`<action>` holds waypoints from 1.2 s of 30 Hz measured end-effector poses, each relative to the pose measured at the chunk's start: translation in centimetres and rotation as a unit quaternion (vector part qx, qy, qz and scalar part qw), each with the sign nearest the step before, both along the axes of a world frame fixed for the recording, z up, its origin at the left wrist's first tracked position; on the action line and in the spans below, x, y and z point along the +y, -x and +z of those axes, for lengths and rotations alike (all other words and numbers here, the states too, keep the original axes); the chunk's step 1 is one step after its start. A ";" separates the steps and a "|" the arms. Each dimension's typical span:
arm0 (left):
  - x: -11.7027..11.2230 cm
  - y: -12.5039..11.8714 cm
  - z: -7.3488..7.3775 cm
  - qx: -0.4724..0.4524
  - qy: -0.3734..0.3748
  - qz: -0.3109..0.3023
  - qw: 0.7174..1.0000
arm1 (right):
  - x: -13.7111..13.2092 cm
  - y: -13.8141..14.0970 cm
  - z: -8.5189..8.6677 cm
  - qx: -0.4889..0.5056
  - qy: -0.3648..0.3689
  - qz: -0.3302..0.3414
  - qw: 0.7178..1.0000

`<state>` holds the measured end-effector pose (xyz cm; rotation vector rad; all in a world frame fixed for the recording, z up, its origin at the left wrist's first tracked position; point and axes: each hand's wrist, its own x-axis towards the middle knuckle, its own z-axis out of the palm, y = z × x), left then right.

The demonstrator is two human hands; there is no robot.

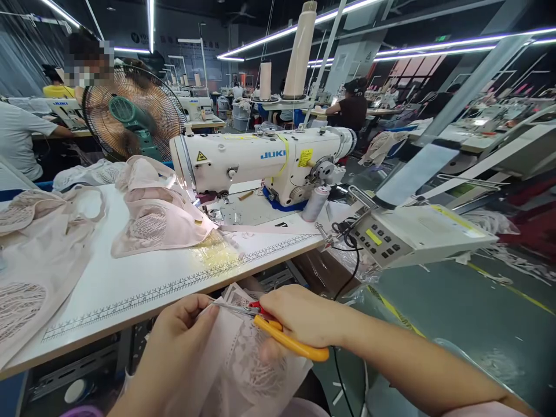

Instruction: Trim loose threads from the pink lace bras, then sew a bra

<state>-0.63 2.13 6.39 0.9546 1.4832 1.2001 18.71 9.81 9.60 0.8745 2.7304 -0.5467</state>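
A pale pink lace garment piece (243,359) hangs in front of the table edge. My left hand (185,327) pinches its upper edge between thumb and fingers. In my right hand (299,318) is a pair of scissors (289,340) with orange and red handles. The metal blades point left and reach the fabric edge beside my left fingertips; I cannot tell whether they are apart. On the table, another pale pink lace garment (152,217) lies bunched up to the sewing machine's needle end, and more fabric (47,243) is spread at the left.
A white sewing machine (243,162) stands on the white table (130,284), whose front edge bears a printed ruler. A thread cone (316,204) and a control box (403,237) are at its right. A large fan (130,113) and several people at machines are behind.
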 end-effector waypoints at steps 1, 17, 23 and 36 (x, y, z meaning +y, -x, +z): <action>0.1 0.1 -0.2 -0.004 -0.003 -0.003 1.000 | 0.0 0.0 0.0 0.001 -0.001 -0.004 1.000; 0.5 1.5 -1.5 -0.015 -0.001 -0.084 0.996 | -0.1 0.4 0.4 -0.022 0.020 -0.014 0.999; 0.5 1.9 -1.6 0.014 0.001 -0.102 0.995 | -0.1 0.4 -0.5 -0.006 0.018 -0.030 0.999; -0.1 2.7 -1.6 0.069 -0.051 -0.093 0.992 | -1.2 1.7 -1.4 0.364 0.050 -0.071 0.927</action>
